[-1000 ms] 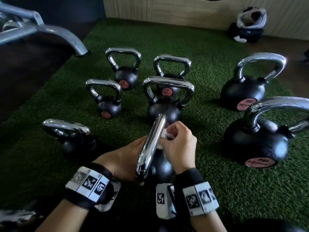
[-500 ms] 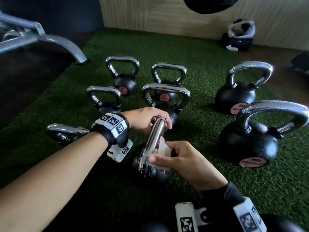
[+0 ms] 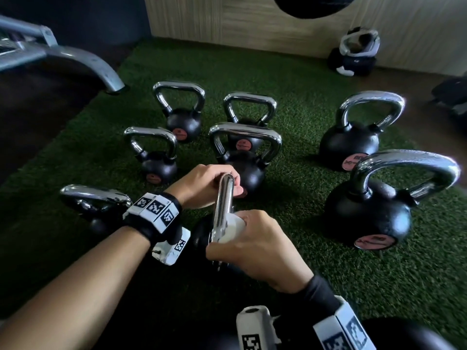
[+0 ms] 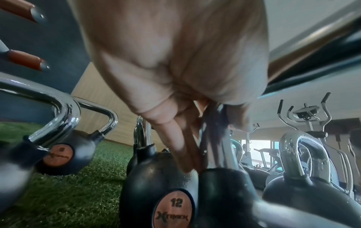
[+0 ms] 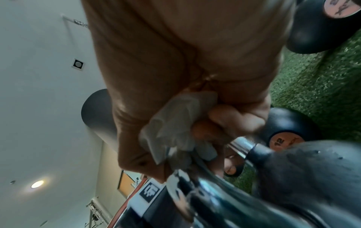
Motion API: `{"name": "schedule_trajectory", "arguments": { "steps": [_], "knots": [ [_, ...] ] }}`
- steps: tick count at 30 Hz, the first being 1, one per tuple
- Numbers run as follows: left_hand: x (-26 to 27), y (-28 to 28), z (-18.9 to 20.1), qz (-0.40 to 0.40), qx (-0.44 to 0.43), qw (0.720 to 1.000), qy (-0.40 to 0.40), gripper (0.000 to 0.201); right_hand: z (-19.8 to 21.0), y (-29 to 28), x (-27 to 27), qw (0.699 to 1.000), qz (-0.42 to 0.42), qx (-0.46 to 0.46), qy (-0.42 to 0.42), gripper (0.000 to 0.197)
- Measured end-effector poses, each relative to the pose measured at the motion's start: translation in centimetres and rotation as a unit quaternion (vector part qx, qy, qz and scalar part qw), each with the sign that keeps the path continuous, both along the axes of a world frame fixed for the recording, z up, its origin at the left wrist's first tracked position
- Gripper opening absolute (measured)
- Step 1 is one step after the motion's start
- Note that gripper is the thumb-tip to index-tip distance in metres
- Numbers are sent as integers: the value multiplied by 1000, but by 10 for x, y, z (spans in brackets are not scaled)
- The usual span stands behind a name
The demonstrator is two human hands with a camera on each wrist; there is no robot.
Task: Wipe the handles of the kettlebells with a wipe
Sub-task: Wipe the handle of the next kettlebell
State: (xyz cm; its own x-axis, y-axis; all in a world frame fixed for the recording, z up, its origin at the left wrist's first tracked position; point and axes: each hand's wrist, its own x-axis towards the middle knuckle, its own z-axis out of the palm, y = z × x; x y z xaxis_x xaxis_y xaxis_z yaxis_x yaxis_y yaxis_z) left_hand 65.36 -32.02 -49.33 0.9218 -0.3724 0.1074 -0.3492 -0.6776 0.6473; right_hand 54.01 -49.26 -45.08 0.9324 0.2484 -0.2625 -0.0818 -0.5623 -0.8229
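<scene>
Head view: a black kettlebell with a chrome handle point(image 3: 223, 205) stands on the green artificial turf mat point(image 3: 303, 286) near its front edge, handle edge-on to the camera. The left hand point(image 3: 204, 184) is curled over the far top of that handle and grips it. The right hand point(image 3: 255, 245) clenches a crumpled white wipe point(image 3: 233, 229) against the nearer leg of the same handle, low down by the black body. Right wrist view shows the wipe point(image 5: 175, 123) bunched between thumb and fingers, touching the chrome. Left wrist view shows fingers point(image 4: 175, 138) reaching down beside the handle; behind them stands a black kettlebell marked 12 point(image 4: 162, 192).

Seven more chrome-handled black kettlebells stand upright on the turf: four smaller ones point(image 3: 237, 157) in a cluster towards the rear left, two larger ones point(image 3: 366, 213) towards the right edge, one point(image 3: 93, 205) at the left beside the left wrist. A grey metal frame leg point(image 3: 83, 61) rests off the mat's rear left corner.
</scene>
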Motion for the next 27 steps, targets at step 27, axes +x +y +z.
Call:
{"name": "schedule_trajectory", "arguments": {
  "steps": [27],
  "knots": [
    [-100, 45, 22, 195, 78, 978, 0, 39, -41, -67, 15, 935, -68, 49, -345, 48]
  ]
}}
